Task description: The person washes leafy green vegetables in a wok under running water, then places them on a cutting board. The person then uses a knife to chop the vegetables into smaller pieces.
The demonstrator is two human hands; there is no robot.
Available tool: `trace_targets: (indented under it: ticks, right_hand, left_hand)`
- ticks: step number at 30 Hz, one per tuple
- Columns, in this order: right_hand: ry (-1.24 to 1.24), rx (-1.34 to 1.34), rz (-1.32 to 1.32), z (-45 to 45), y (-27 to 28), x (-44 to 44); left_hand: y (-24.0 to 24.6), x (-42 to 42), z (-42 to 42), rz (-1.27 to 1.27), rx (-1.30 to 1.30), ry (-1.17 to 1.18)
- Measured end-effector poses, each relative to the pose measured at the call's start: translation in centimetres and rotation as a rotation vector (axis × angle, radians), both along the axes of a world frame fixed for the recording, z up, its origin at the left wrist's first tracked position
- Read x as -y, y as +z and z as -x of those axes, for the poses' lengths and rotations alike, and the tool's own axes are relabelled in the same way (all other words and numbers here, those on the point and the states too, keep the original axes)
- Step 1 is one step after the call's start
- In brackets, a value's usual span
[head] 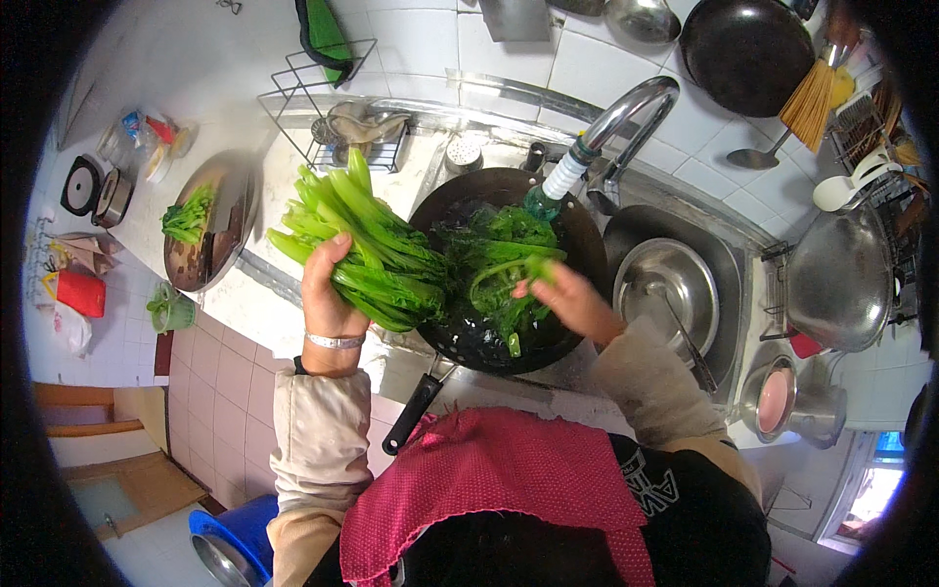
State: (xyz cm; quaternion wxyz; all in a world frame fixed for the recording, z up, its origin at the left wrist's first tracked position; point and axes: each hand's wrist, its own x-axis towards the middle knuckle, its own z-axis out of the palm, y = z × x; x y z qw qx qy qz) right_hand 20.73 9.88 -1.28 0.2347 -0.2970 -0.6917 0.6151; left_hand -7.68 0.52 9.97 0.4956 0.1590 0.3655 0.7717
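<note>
My left hand [330, 282] is closed around a thick bunch of leafy greens [367, 227], pale stalks up and leaves drooping over the rim of a dark wok [433, 202]. Inside the wok, more loose greens [517, 231] lie in water. Over the wok's right side, my right hand [576, 297], blurred by motion, pinches a green stalk [541, 268]. A chrome faucet [638, 92] with a white and green nozzle [565, 176] reaches down to the greens. The wok's black handle [418, 407] points toward my body.
Right of the wok, a steel bowl [632, 293] with a utensil sits in the sink basin [726, 271]. At left, a round cutting board [180, 260] holds a cleaver [231, 216] and cut greens [191, 213]. A wire rack [400, 150] stands behind; a large pan [840, 275] is at right.
</note>
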Motion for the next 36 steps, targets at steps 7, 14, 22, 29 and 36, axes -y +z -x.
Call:
trace_targets:
  ticks: [7, 14, 22, 29, 36]
  right_hand:
    - [-0.176, 0.045, -0.160, -2.9, 6.3, -4.2]
    - [0.482, 0.672, -0.748, -1.6, -2.3, -2.7]
    - [0.507, 1.041, -0.919, 1.4, -5.7, -1.6]
    - [0.119, 0.226, -0.385, -1.5, 1.1, -2.0]
    - [-0.159, -0.203, 0.063, -3.1, 6.5, -3.7]
  left_hand:
    - [-1.3, 0.4, 0.6, 0.022, 0.023, -0.008]
    - [-0.6, 0.2, -0.3, 0.040, 0.033, -0.026]
    - [-1.3, 0.6, 0.0, 0.040, 0.016, -0.050]
    - [-1.3, 0.6, -0.1, 0.057, 0.064, -0.021]
    - [-2.8, 0.7, 0.3, 0.080, 0.027, -0.071]
